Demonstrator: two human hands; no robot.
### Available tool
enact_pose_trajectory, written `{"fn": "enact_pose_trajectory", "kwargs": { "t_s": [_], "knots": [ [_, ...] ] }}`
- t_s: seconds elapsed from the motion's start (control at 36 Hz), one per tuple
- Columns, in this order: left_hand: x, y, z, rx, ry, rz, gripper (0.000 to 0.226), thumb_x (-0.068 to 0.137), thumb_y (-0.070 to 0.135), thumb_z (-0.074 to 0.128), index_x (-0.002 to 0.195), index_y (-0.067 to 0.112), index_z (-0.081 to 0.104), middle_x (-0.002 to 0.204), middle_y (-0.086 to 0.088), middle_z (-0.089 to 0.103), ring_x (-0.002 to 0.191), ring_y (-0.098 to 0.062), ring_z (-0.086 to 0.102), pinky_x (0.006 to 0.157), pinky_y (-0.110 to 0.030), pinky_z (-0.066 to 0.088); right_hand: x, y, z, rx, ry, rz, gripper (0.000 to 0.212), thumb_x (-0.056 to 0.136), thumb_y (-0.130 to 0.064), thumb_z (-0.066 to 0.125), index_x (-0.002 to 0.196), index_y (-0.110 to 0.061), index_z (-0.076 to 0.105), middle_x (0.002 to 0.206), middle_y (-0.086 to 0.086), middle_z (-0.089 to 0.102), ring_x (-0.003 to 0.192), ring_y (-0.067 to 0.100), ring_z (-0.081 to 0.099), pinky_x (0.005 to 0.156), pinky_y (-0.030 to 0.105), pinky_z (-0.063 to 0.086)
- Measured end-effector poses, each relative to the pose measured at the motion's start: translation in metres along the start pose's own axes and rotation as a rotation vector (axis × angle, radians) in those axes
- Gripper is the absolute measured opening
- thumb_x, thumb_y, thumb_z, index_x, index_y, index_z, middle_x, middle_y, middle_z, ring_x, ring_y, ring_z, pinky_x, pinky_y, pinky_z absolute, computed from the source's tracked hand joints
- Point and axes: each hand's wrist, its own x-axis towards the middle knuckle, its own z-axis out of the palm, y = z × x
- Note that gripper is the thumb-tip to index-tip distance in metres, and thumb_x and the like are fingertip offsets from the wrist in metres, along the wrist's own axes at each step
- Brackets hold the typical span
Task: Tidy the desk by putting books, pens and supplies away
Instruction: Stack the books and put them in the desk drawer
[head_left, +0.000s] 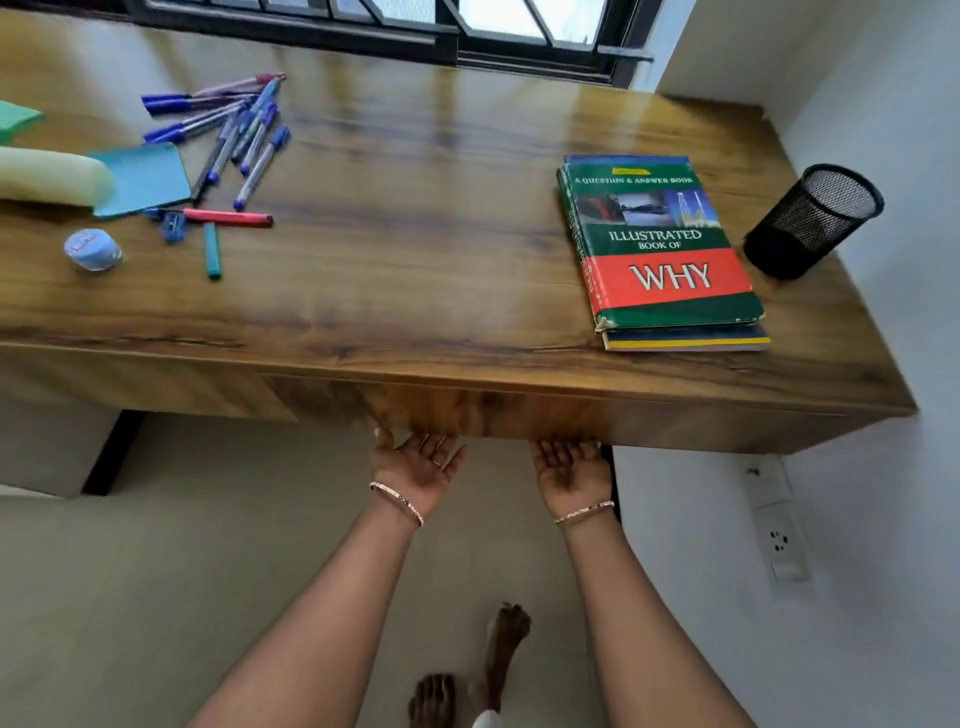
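A stack of books (667, 260), topped by a green and red "WHY" book, lies on the right of the wooden desk (415, 249). Beside it at the far right stands an empty black mesh pen holder (813, 221). Several blue pens (234, 124) lie scattered at the back left, with a red pen (228, 217), a teal marker (212, 250), a blue sharpener (173, 226) and a round blue tape roll (92, 249) nearer the front. My left hand (418, 462) and right hand (571, 467) are palm up below the drawer front (493, 410), fingertips hooked under its lower edge.
A blue sticky pad (143, 179), a pale green foam roll (49, 174) and a green item (15, 119) lie at the desk's left edge. A window runs behind the desk. The white wall on the right carries a socket (779, 540). My bare feet (467, 670) stand on the tiled floor.
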Motion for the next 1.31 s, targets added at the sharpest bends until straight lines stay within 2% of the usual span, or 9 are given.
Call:
{"fn": "enact_pose_trajectory", "kwargs": {
  "t_s": [0.06, 0.17, 0.31, 0.5, 0.69, 0.94, 1.14, 1.25, 1.31],
  "knots": [
    [-0.005, -0.001, -0.004, 0.004, 0.007, -0.007, 0.078, 0.094, 0.065, 0.021, 0.146, 0.009, 0.035, 0.153, -0.013, 0.036, 0.14, -0.028, 0.036, 0.11, -0.051, 0.032, -0.005, 0.002, -0.002, -0.002, 0.006, -0.011, 0.043, 0.104, -0.033, 0.035, 0.134, -0.006, 0.047, 0.136, 0.016, 0.05, 0.13, 0.028, 0.046, 0.114, 0.048, 0.031],
    [-0.02, -0.009, -0.021, 0.002, 0.035, -0.027, 0.081, 0.093, 0.067, 0.022, 0.149, 0.009, 0.028, 0.154, -0.012, 0.033, 0.139, -0.029, 0.037, 0.11, -0.051, 0.032, -0.021, 0.008, -0.02, -0.017, 0.048, -0.007, 0.032, 0.104, -0.034, 0.034, 0.099, -0.011, 0.055, 0.096, 0.009, 0.054, 0.097, 0.023, 0.055, 0.114, 0.047, 0.033],
    [-0.046, -0.023, -0.055, -0.012, 0.083, -0.073, 0.075, 0.093, 0.067, 0.025, 0.138, 0.01, 0.042, 0.137, -0.013, 0.048, 0.126, -0.032, 0.047, 0.111, -0.052, 0.032, -0.054, 0.016, -0.056, -0.014, 0.053, 0.002, 0.028, 0.103, -0.032, 0.038, 0.105, -0.014, 0.059, 0.102, 0.008, 0.059, 0.101, 0.023, 0.057, 0.1, 0.044, 0.044],
    [-0.091, -0.045, -0.106, -0.08, 0.083, -0.135, 0.056, 0.091, 0.065, 0.032, 0.077, 0.016, 0.056, 0.092, -0.011, 0.066, 0.103, -0.031, 0.06, 0.099, -0.051, 0.044, -0.1, 0.03, -0.116, 0.075, 0.042, 0.075, 0.027, 0.098, -0.032, 0.048, 0.091, -0.01, 0.062, 0.086, 0.01, 0.068, 0.087, 0.025, 0.063, 0.066, 0.046, 0.061],
    [-0.132, -0.066, -0.142, -0.079, 0.198, -0.15, 0.068, 0.092, 0.067, 0.027, 0.098, 0.008, 0.06, 0.109, -0.017, 0.064, 0.105, -0.034, 0.058, 0.086, -0.055, 0.051, -0.132, 0.039, -0.173, 0.03, 0.059, 0.105, 0.03, 0.101, -0.03, 0.044, 0.099, -0.007, 0.063, 0.089, 0.012, 0.073, 0.081, 0.025, 0.074, 0.079, 0.051, 0.058],
    [-0.173, -0.082, -0.16, -0.143, 0.25, -0.128, 0.072, 0.088, 0.069, 0.036, 0.111, 0.004, 0.058, 0.117, -0.022, 0.062, 0.116, -0.037, 0.055, 0.101, -0.055, 0.04, -0.163, 0.04, -0.205, -0.003, 0.109, 0.183, 0.034, 0.1, -0.034, 0.044, 0.104, -0.006, 0.063, 0.093, 0.014, 0.074, 0.085, 0.029, 0.073, 0.078, 0.049, 0.057],
    [-0.192, -0.08, -0.147, -0.084, 0.254, -0.1, 0.041, 0.069, 0.054, 0.058, 0.077, 0.015, 0.054, 0.092, -0.01, 0.061, 0.098, -0.034, 0.059, 0.107, -0.047, 0.038, -0.185, 0.029, -0.189, -0.066, 0.16, 0.218, 0.027, 0.099, -0.031, 0.043, 0.105, -0.011, 0.061, 0.098, 0.016, 0.07, 0.088, 0.032, 0.069, 0.069, 0.047, 0.06],
    [-0.207, -0.086, -0.133, 0.245, 0.408, -0.184, 0.041, 0.096, 0.045, 0.036, 0.08, 0.011, 0.052, 0.088, -0.013, 0.057, 0.079, -0.029, 0.056, 0.072, -0.036, 0.044, -0.217, 0.021, -0.179, -0.311, 0.176, 0.272, 0.031, 0.102, -0.024, 0.043, 0.081, -0.005, 0.058, 0.061, 0.014, 0.069, 0.062, 0.03, 0.069, 0.053, 0.035, 0.058],
    [-0.229, -0.094, -0.116, 0.489, 0.363, -0.302, 0.043, 0.101, 0.033, 0.032, 0.07, 0.009, 0.047, 0.073, -0.011, 0.047, 0.061, -0.024, 0.044, 0.057, -0.032, 0.033, -0.245, 0.011, -0.169, -0.575, 0.115, 0.286, 0.031, 0.101, -0.017, 0.043, 0.079, 0.0, 0.059, 0.065, 0.017, 0.067, 0.068, 0.03, 0.063, 0.058, 0.034, 0.055]
  ]
}}
